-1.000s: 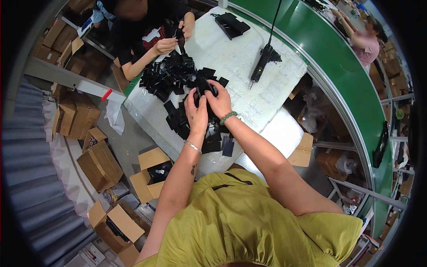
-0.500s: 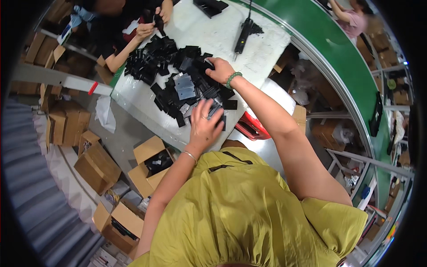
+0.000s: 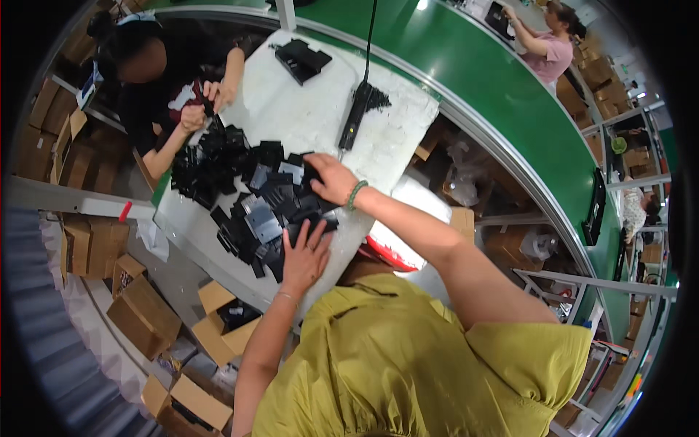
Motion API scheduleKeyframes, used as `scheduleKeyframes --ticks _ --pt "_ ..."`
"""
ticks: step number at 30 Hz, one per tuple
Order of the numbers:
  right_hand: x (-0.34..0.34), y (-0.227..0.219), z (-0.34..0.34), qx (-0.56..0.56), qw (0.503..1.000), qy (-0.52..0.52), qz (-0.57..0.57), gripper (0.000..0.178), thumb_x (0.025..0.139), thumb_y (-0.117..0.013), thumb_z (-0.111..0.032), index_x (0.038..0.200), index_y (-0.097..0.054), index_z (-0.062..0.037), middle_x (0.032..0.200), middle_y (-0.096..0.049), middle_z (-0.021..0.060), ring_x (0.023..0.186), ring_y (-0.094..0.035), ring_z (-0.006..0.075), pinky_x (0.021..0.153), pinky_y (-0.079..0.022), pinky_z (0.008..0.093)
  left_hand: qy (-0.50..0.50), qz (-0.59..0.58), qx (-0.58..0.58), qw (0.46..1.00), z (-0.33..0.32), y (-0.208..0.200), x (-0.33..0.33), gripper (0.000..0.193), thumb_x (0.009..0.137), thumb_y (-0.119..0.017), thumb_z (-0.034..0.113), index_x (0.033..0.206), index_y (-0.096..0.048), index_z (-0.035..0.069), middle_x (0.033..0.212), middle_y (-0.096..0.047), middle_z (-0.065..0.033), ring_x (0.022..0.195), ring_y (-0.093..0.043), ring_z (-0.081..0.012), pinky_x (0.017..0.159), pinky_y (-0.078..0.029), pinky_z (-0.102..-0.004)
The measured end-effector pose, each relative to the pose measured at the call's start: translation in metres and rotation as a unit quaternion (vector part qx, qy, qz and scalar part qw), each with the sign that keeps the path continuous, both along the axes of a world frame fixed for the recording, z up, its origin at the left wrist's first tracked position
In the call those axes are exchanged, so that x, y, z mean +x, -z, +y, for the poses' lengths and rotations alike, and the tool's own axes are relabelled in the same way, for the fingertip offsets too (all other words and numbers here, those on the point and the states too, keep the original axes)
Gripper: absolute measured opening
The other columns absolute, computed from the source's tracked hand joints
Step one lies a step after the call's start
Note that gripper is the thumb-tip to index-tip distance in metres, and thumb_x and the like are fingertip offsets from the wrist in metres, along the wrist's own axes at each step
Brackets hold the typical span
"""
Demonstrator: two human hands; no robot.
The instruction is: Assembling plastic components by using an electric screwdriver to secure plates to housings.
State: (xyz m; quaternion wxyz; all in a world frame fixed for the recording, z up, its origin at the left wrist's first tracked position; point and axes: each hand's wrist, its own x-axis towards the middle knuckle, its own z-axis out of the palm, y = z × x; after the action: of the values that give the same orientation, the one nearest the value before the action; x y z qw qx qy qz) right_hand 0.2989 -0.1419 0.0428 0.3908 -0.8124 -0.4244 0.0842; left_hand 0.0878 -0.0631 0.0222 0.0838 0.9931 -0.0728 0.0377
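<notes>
A heap of flat black plastic parts point(image 3: 237, 229) covers the near left of the white tabletop point(image 3: 291, 116). Among them lies a blue-grey rectangular plate point(image 3: 262, 221). My left hand point(image 3: 306, 258), fingers spread, touches the heap's near edge. On the heap's right side rests my right hand point(image 3: 335, 180), a green bead bracelet at its wrist; its thumb and fingers are apart around the black parts, with nothing plainly gripped. Farther off, a black electric screwdriver point(image 3: 354, 120) hangs from a cord, its tip toward the table, beside a small pile of tiny black pieces point(image 3: 375, 97).
Across the table at left, a co-worker's hands point(image 3: 202, 109) work on a black part. Larger black pieces point(image 3: 300, 60) lie at the far edge. A green conveyor point(image 3: 510, 109) curves along the right. Open cardboard boxes point(image 3: 226, 320) stand on the floor at left.
The view has shifted, so the table sits lower and further left. My hands have come closer together on the heap, and the left one now lies against the parts.
</notes>
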Motion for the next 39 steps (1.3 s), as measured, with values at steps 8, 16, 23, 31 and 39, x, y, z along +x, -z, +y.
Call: scheduleKeyframes --ticks 8,16,23,31,39 --pt "0.016 -0.001 -0.070 0.068 0.951 0.237 0.186 0.037 0.072 -0.058 -0.009 0.108 -0.054 -0.0041 0.104 -0.055 0.0170 0.093 -0.055 0.0299 0.084 -0.045 0.0376 -0.110 0.012 -0.011 0.994 -0.012 -0.022 -0.010 0.039 0.083 -0.057 0.034 0.119 -0.054 0.023 0.146 -0.024 -0.0082 0.134 -0.021 -0.0289 0.103 -0.013 -0.0601" --pt "0.039 0.056 -0.078 -0.057 0.959 0.262 -0.097 0.026 0.072 -0.060 -0.014 0.098 -0.058 -0.0072 0.089 -0.058 0.0141 0.088 -0.055 0.0322 0.081 -0.045 0.0403 -0.232 -0.122 -0.178 0.949 -0.044 -0.013 -0.060 0.042 0.077 -0.063 0.022 0.117 -0.054 0.014 0.137 -0.033 -0.0159 0.125 -0.030 -0.0355 0.101 -0.024 -0.0541" --pt "0.101 -0.010 -0.004 -0.153 0.886 0.413 0.143 0.063 0.071 -0.064 -0.046 0.106 -0.049 0.0047 0.103 -0.061 0.0233 0.096 -0.060 0.0346 0.082 -0.048 0.0385 -0.105 -0.098 -0.141 0.980 -0.073 0.027 -0.052 0.040 0.076 -0.062 0.021 0.116 -0.055 0.016 0.134 -0.038 -0.0135 0.121 -0.037 -0.0326 0.101 -0.028 -0.0509" --pt "0.118 0.018 -0.012 -0.005 0.896 0.420 0.145 0.057 0.065 -0.068 -0.035 0.105 -0.047 -0.0006 0.094 -0.062 0.0199 0.084 -0.063 0.0292 0.076 -0.050 0.0366 -0.112 -0.095 -0.090 0.985 -0.077 0.034 -0.053 0.041 0.078 -0.062 0.022 0.118 -0.054 0.017 0.135 -0.039 -0.0102 0.122 -0.037 -0.0279 0.103 -0.025 -0.0516" --pt "0.162 -0.039 -0.086 0.336 0.686 0.051 0.644 0.044 0.084 -0.057 -0.021 0.120 -0.040 -0.0025 0.079 -0.053 0.0072 0.056 -0.054 0.0145 0.056 -0.050 0.0274 -0.192 0.020 -0.175 0.965 -0.068 0.003 -0.027 0.045 0.078 -0.063 0.026 0.119 -0.052 0.009 0.132 -0.041 -0.0125 0.121 -0.037 -0.0303 0.103 -0.025 -0.0509"
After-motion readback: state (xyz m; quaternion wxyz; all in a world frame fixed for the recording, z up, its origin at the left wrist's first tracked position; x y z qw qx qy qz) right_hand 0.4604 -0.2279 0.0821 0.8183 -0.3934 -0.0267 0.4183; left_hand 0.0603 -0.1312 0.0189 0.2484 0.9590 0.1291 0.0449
